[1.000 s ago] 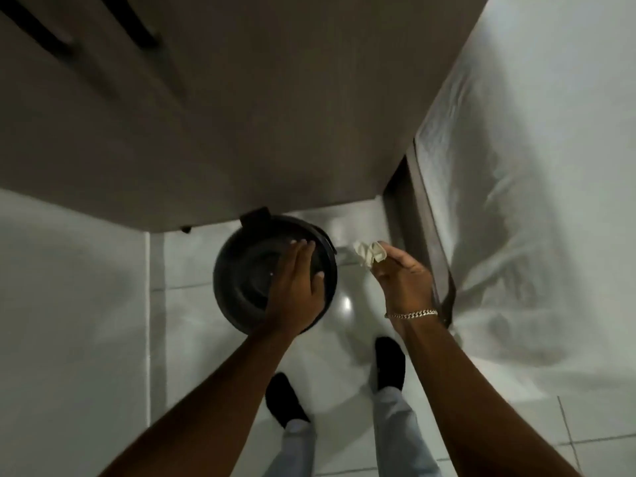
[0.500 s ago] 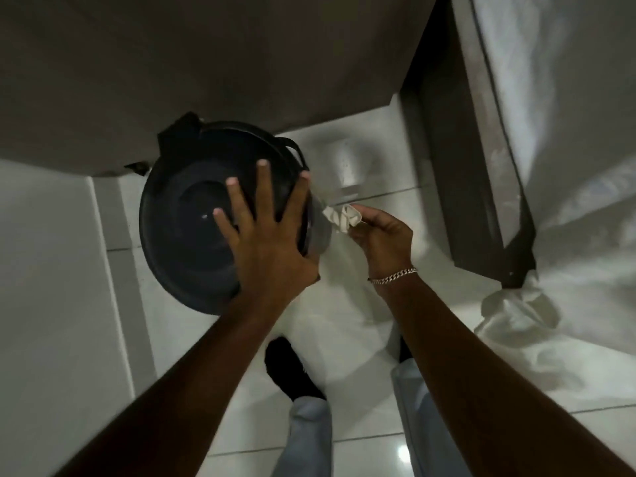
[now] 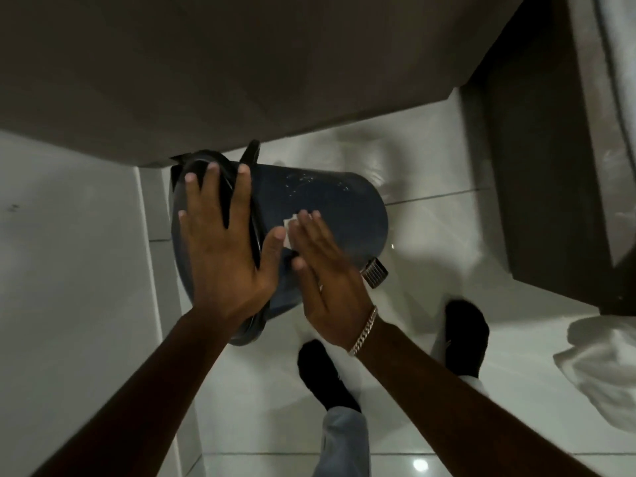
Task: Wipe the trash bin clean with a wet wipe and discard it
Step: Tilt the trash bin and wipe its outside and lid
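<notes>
A person is leaning over a dark bin (image 3: 330,204) that is tilting on a glossy white tiled floor (image 3: 430,235), its lidded top turned toward the wall and its side facing up. The left hand (image 3: 220,249) is lying flat on the lid (image 3: 179,222), fingers (image 3: 242,187) spread and gripping nothing, propping the bin at its angle. The right hand (image 3: 327,280) is pressing flat on the bin's side, fingers extended rather than curled, pinning a white wipe (image 3: 289,228) against the plastic; only a corner of the wipe is showing past the fingertips.

The bin appears to be balancing on its lower edge, so the likeliest trouble is a slip: the tile looks slick, and a hard stroke of the wiping hand could be pushing the base outward, or rolling the round body from under the open left palm, which is bracing but not clasping. The wipe, held only by palm pressure, could also be bunching or sliding free mid-stroke. The foot pedal (image 3: 375,275) is sitting just beside the right hand, where a wide sweep might be snagging it. Droplets or specks further along the side still look unwiped.
</notes>
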